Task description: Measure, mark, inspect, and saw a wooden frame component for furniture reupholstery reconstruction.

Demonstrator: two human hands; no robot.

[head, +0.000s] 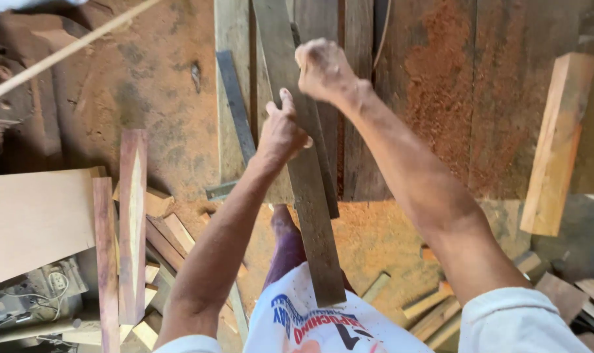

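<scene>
Seen from the head camera, the person stood over a rough wooden desk [441,98] dusted with reddish sawdust. A long grey plank [303,176] lay lengthwise across it, its near end jutting past the desk edge toward the person's waist, probably so it could be steadied from the body side. The left hand [282,133] pressed against the plank's left edge, fingers curled onto it and thumb raised, seemingly to keep it from sliding. The right hand [323,68] was closed into a fist farther up the plank; whether it gripped the plank or some small tool could not be told. A metal square [235,111] lay flat just left of the plank. A pale wood block [557,144] rested at the desk's right edge. Below, offcuts [434,307] littered the floor, and a reddish board [132,222] leaned at left. No packages or signs showed; only the white shirt [310,320] bore red and blue printing.
</scene>
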